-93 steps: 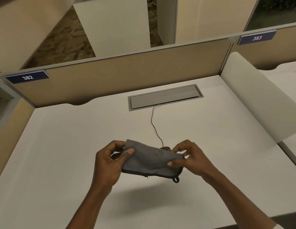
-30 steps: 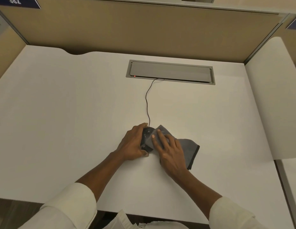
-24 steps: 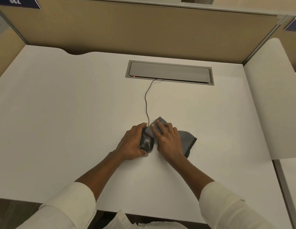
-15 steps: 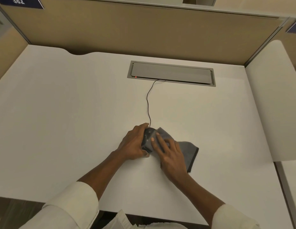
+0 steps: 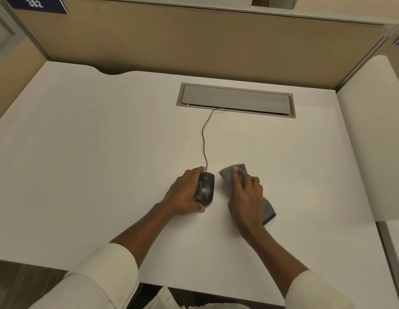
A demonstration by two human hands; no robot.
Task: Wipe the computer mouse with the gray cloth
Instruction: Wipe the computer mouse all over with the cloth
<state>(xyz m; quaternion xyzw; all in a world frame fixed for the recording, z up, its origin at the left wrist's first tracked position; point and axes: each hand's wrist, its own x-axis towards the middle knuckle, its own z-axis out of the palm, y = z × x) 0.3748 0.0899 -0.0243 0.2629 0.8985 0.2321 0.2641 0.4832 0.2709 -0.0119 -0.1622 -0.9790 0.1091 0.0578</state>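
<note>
A black wired computer mouse [image 5: 206,188] sits on the white desk [image 5: 93,163]. My left hand [image 5: 185,194] grips its left side, thumb at its near end, fingers along the far left edge. The gray cloth [image 5: 227,177] lies flat on the desk just right of the mouse, apart from it by a small gap. My right hand [image 5: 246,197] presses on the cloth, covering its middle; the cloth's far corner and its darker near end [image 5: 268,211] stick out from under my hand.
The mouse cable [image 5: 204,139] runs from the mouse back to a gray cable hatch [image 5: 236,100] set into the desk. Beige partition walls [image 5: 194,43] close the back and left; a white divider [image 5: 372,139] stands on the right.
My right hand has slid the cloth off the mouse to the right; the mouse top is now uncovered. My left hand has kept hold of the mouse.
</note>
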